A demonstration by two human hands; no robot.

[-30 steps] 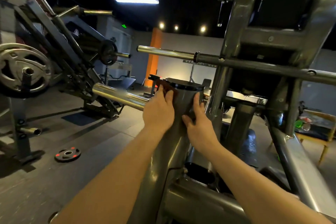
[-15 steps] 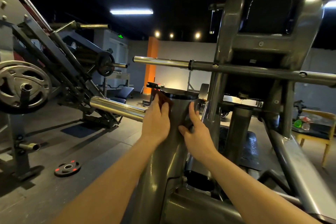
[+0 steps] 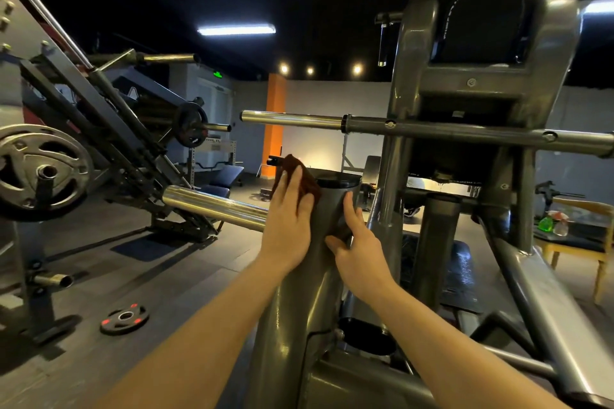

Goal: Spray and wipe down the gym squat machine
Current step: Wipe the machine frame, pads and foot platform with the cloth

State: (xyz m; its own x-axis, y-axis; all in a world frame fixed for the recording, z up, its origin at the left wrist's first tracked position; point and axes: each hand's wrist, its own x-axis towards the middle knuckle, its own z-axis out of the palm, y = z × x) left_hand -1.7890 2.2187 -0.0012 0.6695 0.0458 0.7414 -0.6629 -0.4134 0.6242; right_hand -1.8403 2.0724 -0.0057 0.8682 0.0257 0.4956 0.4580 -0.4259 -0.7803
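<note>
Pressing cloth (image 3: 305, 176) flat: left grip (image 3: 288, 226) (fingers straight) | right grip (image 3: 362, 251) touching post (image 3: 327, 207)

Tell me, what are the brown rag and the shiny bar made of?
The brown rag looks like soft matte fabric: it folds under the left hand. The shiny bar is probably polished, chrome-like metal: it mirrors the lights.

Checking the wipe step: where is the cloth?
Head view, centre: the brown cloth is pressed under the left hand against the grey post, beside its black cap.
</note>
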